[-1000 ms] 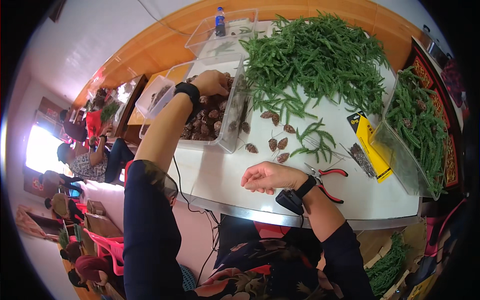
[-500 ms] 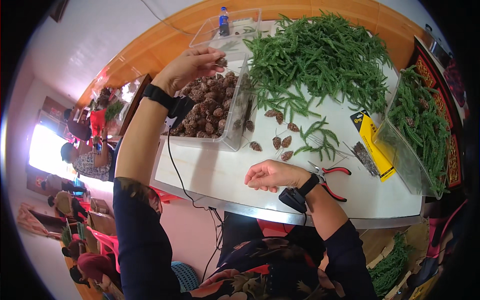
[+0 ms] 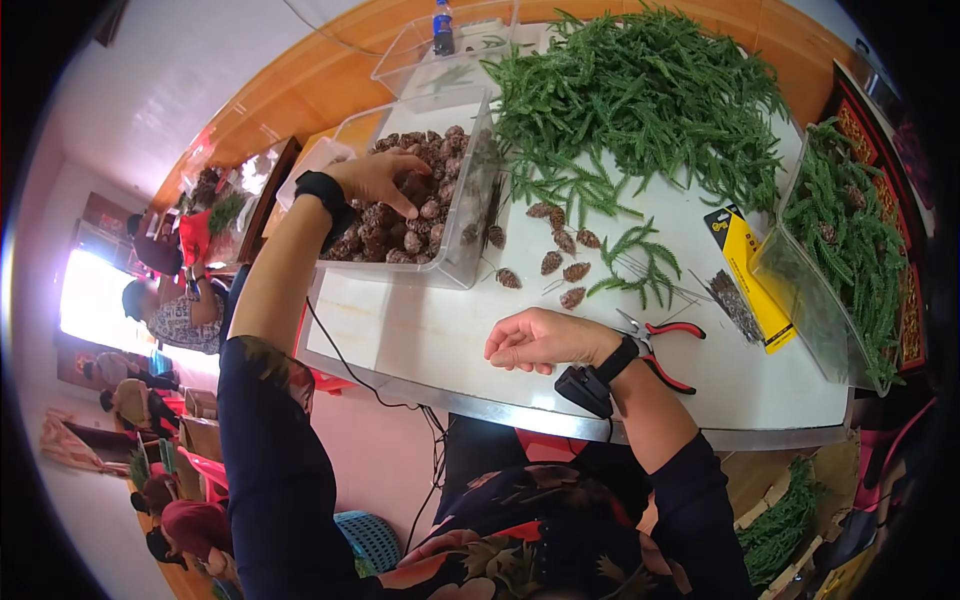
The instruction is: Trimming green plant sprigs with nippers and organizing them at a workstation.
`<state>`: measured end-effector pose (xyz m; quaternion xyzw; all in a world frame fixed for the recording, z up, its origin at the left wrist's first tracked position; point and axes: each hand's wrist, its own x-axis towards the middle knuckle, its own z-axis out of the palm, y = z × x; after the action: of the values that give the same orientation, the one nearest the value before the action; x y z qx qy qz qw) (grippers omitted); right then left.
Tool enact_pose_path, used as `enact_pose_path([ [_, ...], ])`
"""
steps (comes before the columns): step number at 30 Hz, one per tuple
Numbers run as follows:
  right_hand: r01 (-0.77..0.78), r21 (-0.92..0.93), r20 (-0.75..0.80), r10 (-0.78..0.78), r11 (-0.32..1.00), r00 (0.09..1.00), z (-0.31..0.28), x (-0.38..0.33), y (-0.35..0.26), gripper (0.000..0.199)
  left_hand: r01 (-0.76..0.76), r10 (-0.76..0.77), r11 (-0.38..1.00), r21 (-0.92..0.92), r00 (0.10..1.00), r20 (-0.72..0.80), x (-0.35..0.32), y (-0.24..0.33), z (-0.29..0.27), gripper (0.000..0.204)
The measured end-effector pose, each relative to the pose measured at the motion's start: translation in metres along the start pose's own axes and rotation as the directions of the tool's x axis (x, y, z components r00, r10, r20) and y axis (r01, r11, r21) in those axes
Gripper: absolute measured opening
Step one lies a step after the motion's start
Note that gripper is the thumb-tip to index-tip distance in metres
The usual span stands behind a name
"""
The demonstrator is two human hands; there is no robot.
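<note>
Fingers [image 3: 408, 205] of left hand [image 3: 380, 180] now spread open, back down on pinecones [image 3: 420, 200] in clear bin [image 3: 470, 240] (raised half a second ago): reaching in again. Right hand [image 3: 535, 340] unmoved on desk [image 3: 420, 330], loosely curled, contents unclear.

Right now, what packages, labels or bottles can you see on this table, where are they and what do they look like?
Yellow card pack: flat, yellow and black, right of the pliers, against the right tub.
Bottle: far edge, small, blue label and cap, beside an empty clear tub.
Cone tub: clear plastic, full of brown cones, under the left hand.
</note>
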<state>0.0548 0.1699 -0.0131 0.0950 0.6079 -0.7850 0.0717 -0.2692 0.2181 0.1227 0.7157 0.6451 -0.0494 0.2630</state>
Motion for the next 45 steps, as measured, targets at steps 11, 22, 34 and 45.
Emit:
enact_pose_path([
  [11,0.001,0.021,0.0,-0.001,1.0,1.0,0.001,0.001,0.0,0.029,0.078,-0.076,0.976,0.204,0.997,-0.018,0.019,-0.022,0.002,0.079],
  [22,-0.006,0.012,-0.005,0.006,1.0,1.0,0.001,0.001,0.001,0.028,-0.124,0.133,0.979,0.164,0.99,-0.043,0.002,-0.019,0.0,0.063],
  [34,-0.021,-0.026,-0.015,0.021,0.999,1.0,0.002,-0.001,-0.003,0.024,-0.023,-0.183,0.865,-0.502,0.916,-0.357,-0.047,-0.009,-0.041,0.041],
  [45,-0.003,-0.015,-0.002,0.003,1.0,1.0,0.001,0.001,0.001,0.025,-0.174,-0.027,0.789,-0.59,0.948,-0.317,-0.053,0.126,-0.014,0.037],
])
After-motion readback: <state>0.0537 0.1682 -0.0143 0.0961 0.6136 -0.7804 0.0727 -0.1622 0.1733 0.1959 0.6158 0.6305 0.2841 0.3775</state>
